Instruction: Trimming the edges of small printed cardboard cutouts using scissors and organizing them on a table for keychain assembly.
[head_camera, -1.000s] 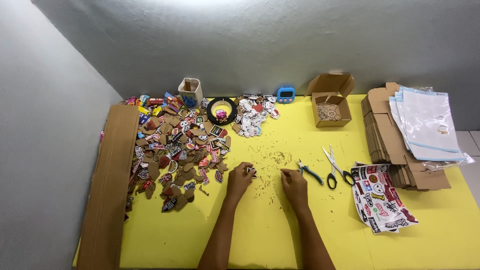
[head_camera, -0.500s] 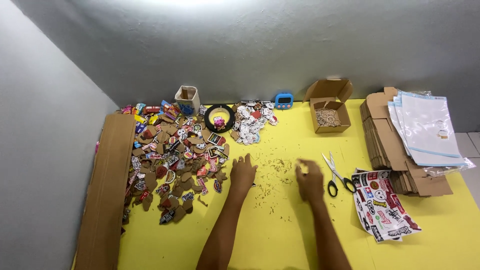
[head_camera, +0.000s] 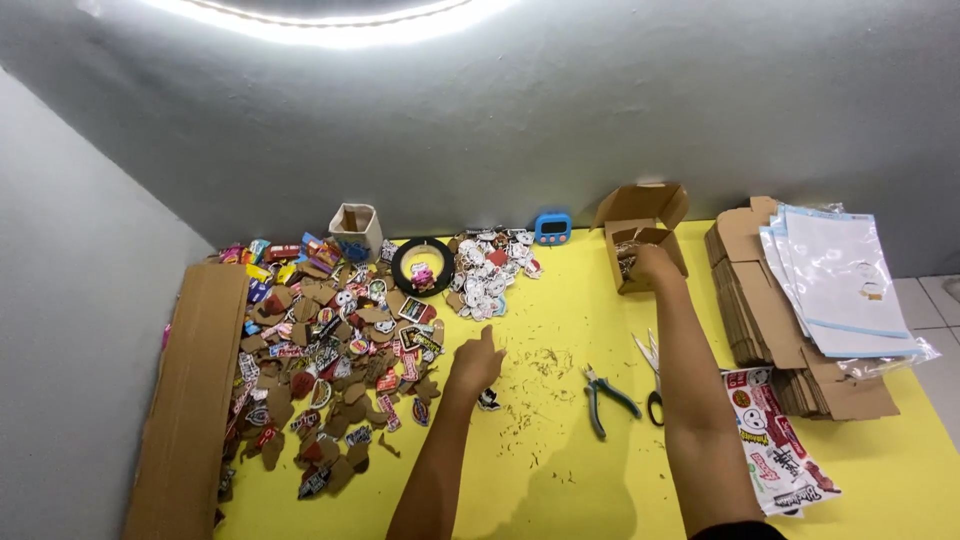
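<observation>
Right hand (head_camera: 648, 262) reaching into open cardboard box (head_camera: 640, 225), grip hidden, left hand (head_camera: 477, 362) loosely curled, index finger pointing, left of pliers (head_camera: 603, 395), yellow counter (head_camera: 560, 480)

From my remote seat: my right hand (head_camera: 648, 262) reaches into the open box (head_camera: 640, 225) at the table's (head_camera: 560, 300) far edge, my left hand (head_camera: 477, 362) rests just right of the cutout heap (head_camera: 320, 350), pliers (head_camera: 603, 393) and scissors (head_camera: 650, 375) between my arms, flattened cartons (head_camera: 770, 310) far right.
</observation>
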